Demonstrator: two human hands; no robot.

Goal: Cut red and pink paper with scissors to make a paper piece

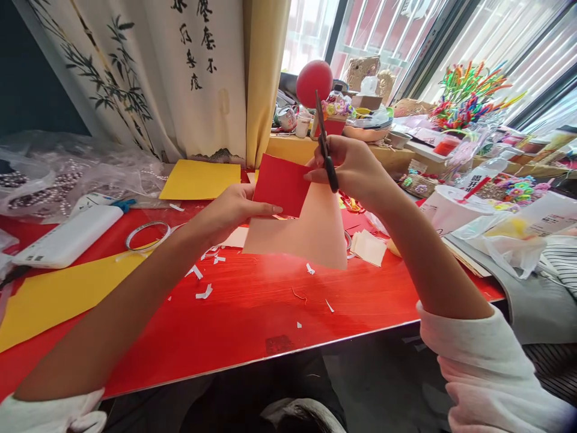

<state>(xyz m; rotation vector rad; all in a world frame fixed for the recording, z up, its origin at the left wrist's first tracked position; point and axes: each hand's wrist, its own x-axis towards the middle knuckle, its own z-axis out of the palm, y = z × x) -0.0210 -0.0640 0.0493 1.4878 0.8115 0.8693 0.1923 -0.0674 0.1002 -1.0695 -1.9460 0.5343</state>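
Note:
My left hand [234,207] pinches a sheet of paper that is red on one side [280,183] and pale pink on the other [315,231], held up above the red table [252,319]. My right hand [354,168] grips black-handled scissors [323,141] by the paper's right edge, blades pointing up. Both forearms are bare, with white sleeves pushed up.
Yellow sheets lie at the left [54,294] and back [201,179]. A tape roll [146,233], a white device [67,236], white paper scraps [205,293] and a small paper stack [368,246] sit on the table. Cluttered craft goods, a white cup [451,207] and a red balloon [314,81] fill the right and back.

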